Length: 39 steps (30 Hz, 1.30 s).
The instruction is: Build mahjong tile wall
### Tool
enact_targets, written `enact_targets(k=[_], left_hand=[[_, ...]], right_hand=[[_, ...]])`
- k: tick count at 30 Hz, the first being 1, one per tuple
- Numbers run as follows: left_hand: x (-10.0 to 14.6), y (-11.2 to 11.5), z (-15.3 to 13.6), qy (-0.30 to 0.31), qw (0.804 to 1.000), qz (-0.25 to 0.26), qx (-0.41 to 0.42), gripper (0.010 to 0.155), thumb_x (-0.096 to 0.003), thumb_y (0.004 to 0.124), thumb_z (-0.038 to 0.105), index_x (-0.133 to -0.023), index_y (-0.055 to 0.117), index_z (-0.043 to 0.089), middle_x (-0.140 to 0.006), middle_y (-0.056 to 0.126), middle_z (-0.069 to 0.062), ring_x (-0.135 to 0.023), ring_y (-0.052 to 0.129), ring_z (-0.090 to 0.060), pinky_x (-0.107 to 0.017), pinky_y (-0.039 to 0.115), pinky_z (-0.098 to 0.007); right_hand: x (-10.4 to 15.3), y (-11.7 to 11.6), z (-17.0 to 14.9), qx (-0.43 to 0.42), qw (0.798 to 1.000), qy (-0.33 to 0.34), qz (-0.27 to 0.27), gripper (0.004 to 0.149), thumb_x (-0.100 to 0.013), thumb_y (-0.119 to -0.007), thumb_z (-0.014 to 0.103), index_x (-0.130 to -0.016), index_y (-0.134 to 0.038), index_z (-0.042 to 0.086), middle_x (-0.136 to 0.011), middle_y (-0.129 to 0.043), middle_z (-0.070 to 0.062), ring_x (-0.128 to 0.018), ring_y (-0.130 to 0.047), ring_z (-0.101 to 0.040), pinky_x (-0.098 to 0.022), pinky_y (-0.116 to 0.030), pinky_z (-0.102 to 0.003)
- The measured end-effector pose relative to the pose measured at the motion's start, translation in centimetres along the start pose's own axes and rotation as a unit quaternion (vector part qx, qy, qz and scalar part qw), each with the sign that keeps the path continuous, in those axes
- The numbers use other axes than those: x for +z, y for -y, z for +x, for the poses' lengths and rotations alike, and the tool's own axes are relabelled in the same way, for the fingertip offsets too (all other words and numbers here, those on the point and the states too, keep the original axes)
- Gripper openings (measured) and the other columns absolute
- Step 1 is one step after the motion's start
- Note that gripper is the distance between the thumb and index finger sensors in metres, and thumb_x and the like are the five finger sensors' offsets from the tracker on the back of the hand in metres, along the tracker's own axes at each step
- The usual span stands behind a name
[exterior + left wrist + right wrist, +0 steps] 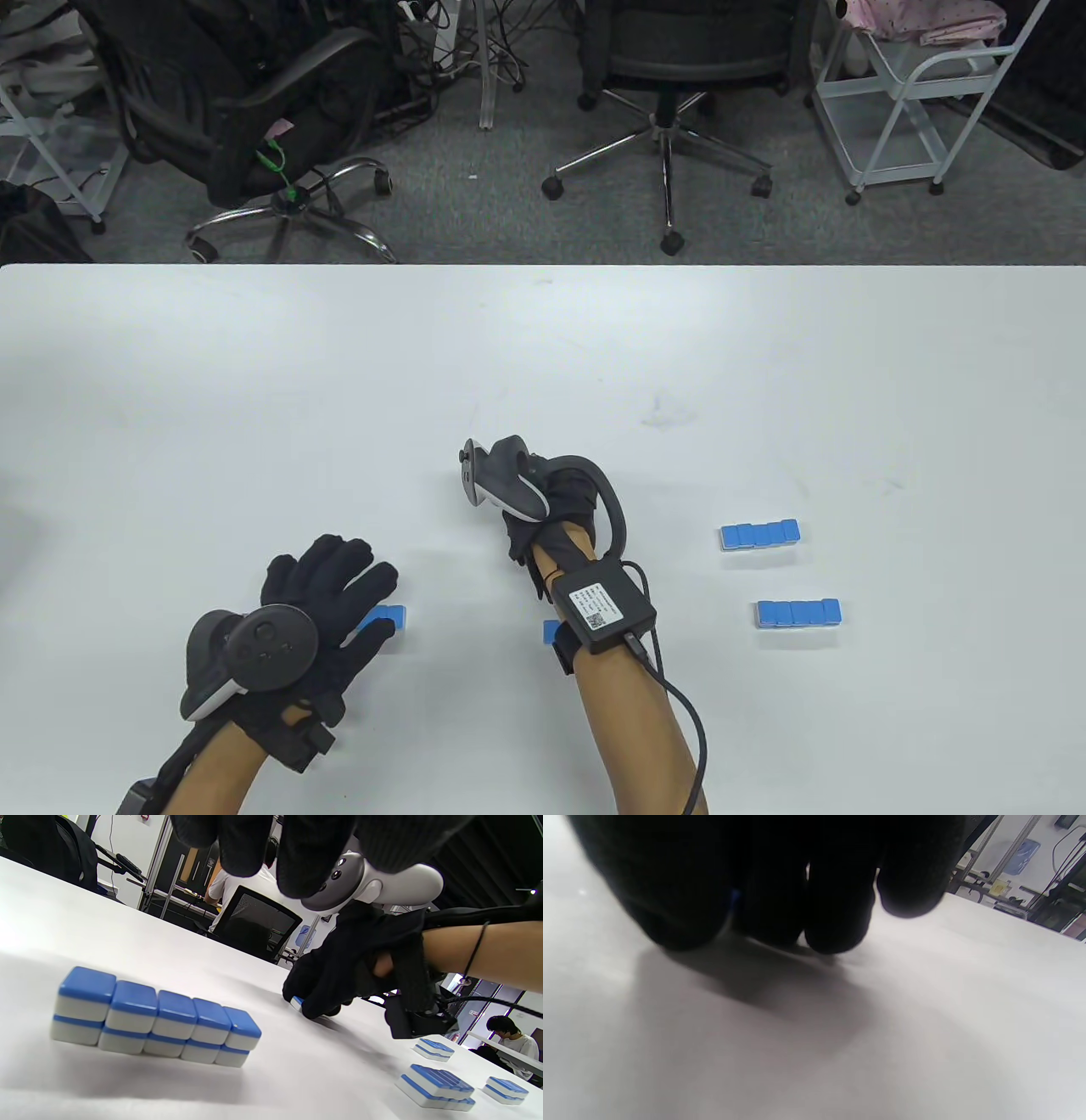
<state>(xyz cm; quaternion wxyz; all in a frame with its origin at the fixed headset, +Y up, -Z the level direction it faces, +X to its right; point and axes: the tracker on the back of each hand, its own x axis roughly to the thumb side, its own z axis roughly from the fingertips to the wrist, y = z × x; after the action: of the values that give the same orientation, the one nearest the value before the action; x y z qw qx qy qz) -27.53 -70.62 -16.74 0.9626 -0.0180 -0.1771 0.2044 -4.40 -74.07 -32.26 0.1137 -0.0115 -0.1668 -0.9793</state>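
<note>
A two-layer wall of blue-backed mahjong tiles stands on the white table. In the table view only its end shows beside my left hand. That hand hovers over it with its fingers spread and not gripping. My right hand is curled at mid table with its fingertips down on the surface, gripping a tile whose blue-and-white edge peeks out. In the right wrist view my fingers hide almost all of it.
Two short rows of blue tiles lie to the right. Another tile group is partly under my right forearm. Office chairs and a white cart stand beyond the table's far edge.
</note>
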Motion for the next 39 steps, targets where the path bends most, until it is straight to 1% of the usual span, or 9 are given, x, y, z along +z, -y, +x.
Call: enact_targets(k=[4,9,12,15,18,22,25,27,39], left_hand=[[-0.1,0.1,0.0,-0.001,1.0,-0.003,0.0,0.063,-0.0483,0.065,0.058,-0.107,0.064,0.034,-0.12,0.047,-0.001,-0.113,0.033,-0.033,-0.077,0.023,-0.068],[0.0,0.3,0.1,-0.006,1.0,-0.001,-0.005,0.063,-0.0485,0.065,0.058,-0.107,0.063,0.034,-0.12,0.045,-0.002,-0.113,0.031,-0.034,-0.076,0.02,-0.069],[0.3,-0.2,0.1,-0.036,0.997,0.028,-0.063,0.063,-0.0488,0.064,0.059,-0.107,0.063,0.034,-0.12,0.045,-0.003,-0.112,0.03,-0.035,-0.074,0.018,-0.069],[0.4,-0.6,-0.2,-0.05,0.996,0.046,-0.061,0.063,-0.0489,0.064,0.059,-0.107,0.063,0.033,-0.12,0.044,-0.004,-0.112,0.029,-0.036,-0.074,0.018,-0.069],[0.3,-0.5,-0.5,-0.057,0.996,0.041,-0.047,0.064,-0.0489,0.064,0.059,-0.107,0.063,0.033,-0.12,0.044,-0.004,-0.112,0.029,-0.036,-0.074,0.018,-0.069],[0.1,-0.1,-0.6,-0.06,0.997,0.03,-0.045,0.063,-0.0489,0.064,0.059,-0.107,0.063,0.033,-0.12,0.043,-0.004,-0.112,0.029,-0.035,-0.074,0.018,-0.069],[0.2,0.0,-0.6,-0.062,0.997,0.025,-0.037,0.064,-0.0488,0.064,0.059,-0.107,0.063,0.033,-0.12,0.043,-0.004,-0.112,0.029,-0.035,-0.075,0.017,-0.069],[0.4,0.1,-0.7,-0.06,0.997,0.02,-0.037,0.064,-0.0488,0.064,0.059,-0.107,0.063,0.033,-0.12,0.043,-0.004,-0.112,0.029,-0.035,-0.075,0.018,-0.069],[0.2,0.5,-0.8,-0.058,0.998,0.004,-0.026,0.063,-0.0489,0.064,0.059,-0.107,0.063,0.034,-0.121,0.043,-0.003,-0.113,0.028,-0.035,-0.075,0.017,-0.069]], right_hand=[[0.4,-0.2,-0.9,0.017,0.999,0.031,0.018,0.055,-0.032,-0.091,0.046,-0.083,-0.078,0.028,-0.07,-0.099,0.006,-0.065,-0.102,-0.021,-0.057,-0.08,-0.05],[1.4,-1.2,-5.4,-0.055,0.995,0.045,0.067,0.055,-0.034,-0.088,0.045,-0.084,-0.077,0.024,-0.073,-0.097,0.002,-0.067,-0.1,-0.025,-0.057,-0.079,-0.054],[4.0,-1.5,-9.1,-0.059,0.998,0.023,-0.003,0.057,-0.034,-0.087,0.046,-0.084,-0.078,0.021,-0.072,-0.098,-0.001,-0.064,-0.101,-0.027,-0.055,-0.08,-0.053],[7.0,-2.1,-11.6,-0.076,0.997,0.029,-0.019,0.057,-0.034,-0.088,0.045,-0.084,-0.077,0.019,-0.072,-0.097,-0.002,-0.063,-0.101,-0.027,-0.054,-0.08,-0.053],[10.1,-3.3,-13.0,-0.089,0.994,0.055,-0.024,0.058,-0.034,-0.089,0.044,-0.085,-0.077,0.018,-0.073,-0.097,-0.003,-0.064,-0.101,-0.028,-0.054,-0.08,-0.054],[12.1,-5.2,-12.8,-0.101,0.991,0.084,-0.03,0.058,-0.034,-0.09,0.042,-0.085,-0.077,0.018,-0.074,-0.097,-0.003,-0.065,-0.101,-0.028,-0.055,-0.08,-0.054],[12.4,-6.3,-12.4,-0.126,0.985,0.104,-0.046,0.058,-0.032,-0.091,0.041,-0.084,-0.078,0.018,-0.072,-0.098,-0.003,-0.063,-0.101,-0.028,-0.055,-0.08,-0.054],[12.5,-6.3,-12.4,-0.124,0.985,0.117,-0.031,0.059,-0.033,-0.092,0.04,-0.085,-0.078,0.018,-0.073,-0.098,-0.003,-0.064,-0.101,-0.028,-0.056,-0.079,-0.055],[12.7,-6.9,-12.0,-0.124,0.983,0.125,-0.048,0.059,-0.032,-0.093,0.04,-0.085,-0.078,0.018,-0.072,-0.098,-0.003,-0.063,-0.101,-0.027,-0.057,-0.079,-0.054]])
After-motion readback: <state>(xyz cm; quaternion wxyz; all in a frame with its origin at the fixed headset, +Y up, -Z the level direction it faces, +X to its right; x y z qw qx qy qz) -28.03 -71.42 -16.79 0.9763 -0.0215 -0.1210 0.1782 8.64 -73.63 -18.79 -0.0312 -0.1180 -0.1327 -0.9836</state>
